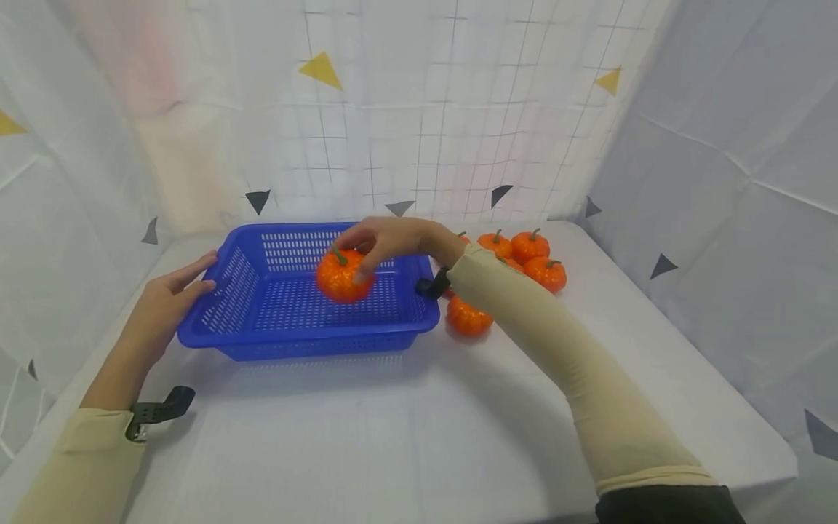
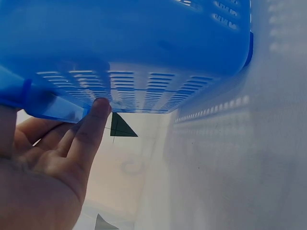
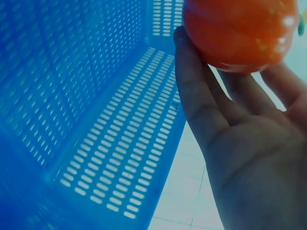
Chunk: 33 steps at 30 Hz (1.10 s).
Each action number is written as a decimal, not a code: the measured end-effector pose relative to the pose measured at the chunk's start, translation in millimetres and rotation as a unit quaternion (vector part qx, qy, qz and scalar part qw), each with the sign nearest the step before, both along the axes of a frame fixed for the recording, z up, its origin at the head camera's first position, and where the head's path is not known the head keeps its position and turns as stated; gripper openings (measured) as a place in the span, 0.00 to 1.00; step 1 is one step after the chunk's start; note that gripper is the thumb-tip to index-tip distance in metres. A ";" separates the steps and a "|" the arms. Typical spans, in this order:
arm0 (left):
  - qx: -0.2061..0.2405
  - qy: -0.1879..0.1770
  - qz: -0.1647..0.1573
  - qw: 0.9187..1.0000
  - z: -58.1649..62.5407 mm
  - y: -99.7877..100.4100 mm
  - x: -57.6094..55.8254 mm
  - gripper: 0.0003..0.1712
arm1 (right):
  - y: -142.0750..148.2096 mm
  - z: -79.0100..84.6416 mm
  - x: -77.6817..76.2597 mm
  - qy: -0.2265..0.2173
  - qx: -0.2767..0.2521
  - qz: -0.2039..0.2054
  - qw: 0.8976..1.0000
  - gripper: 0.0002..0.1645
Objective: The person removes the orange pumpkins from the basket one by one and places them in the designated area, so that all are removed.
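Note:
An orange mini pumpkin (image 1: 345, 277) with a green stem is gripped by my right hand (image 1: 386, 240), fingers and thumb around its sides. It is held over the blue plastic basket (image 1: 314, 336), whose slotted floor shows bare beneath. In the right wrist view, fingers cup the pumpkin (image 3: 242, 31) beside the slotted basket wall (image 3: 115, 139). My left hand (image 1: 160, 302) holds the basket's left rim. In the left wrist view, that hand (image 2: 53, 163) has its thumb at the rim and its other fingers against the outside of the wall (image 2: 144, 81).
Several more pumpkins (image 1: 545, 274) lie grouped on the white table (image 1: 314, 451) right of the basket, partly behind my right forearm. One pumpkin (image 1: 468, 317) sits near the basket's right front corner. White sheeting (image 1: 406, 109) hangs behind and at both sides.

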State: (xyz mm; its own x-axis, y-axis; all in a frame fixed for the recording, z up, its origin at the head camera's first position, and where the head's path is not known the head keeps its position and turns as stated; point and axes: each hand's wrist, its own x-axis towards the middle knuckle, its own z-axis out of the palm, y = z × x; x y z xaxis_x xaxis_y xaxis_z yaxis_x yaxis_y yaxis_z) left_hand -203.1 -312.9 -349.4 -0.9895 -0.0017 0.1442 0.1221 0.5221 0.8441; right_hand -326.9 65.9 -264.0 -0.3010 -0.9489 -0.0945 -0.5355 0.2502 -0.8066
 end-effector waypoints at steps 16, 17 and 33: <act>-0.001 -0.006 0.003 1.000 0.0 -0.5 -1.4 0.35 | 18.5 6.2 18.7 0.025 -0.058 -0.080 0.995 0.32; -0.001 -0.006 0.002 1.000 -0.1 -0.6 -1.5 0.35 | 21.1 6.1 19.5 0.031 -0.056 -0.094 0.993 0.33; 0.002 -0.004 -0.001 1.000 -0.4 -0.4 0.2 0.35 | 64.1 5.5 29.9 0.048 -0.085 -0.202 0.974 0.34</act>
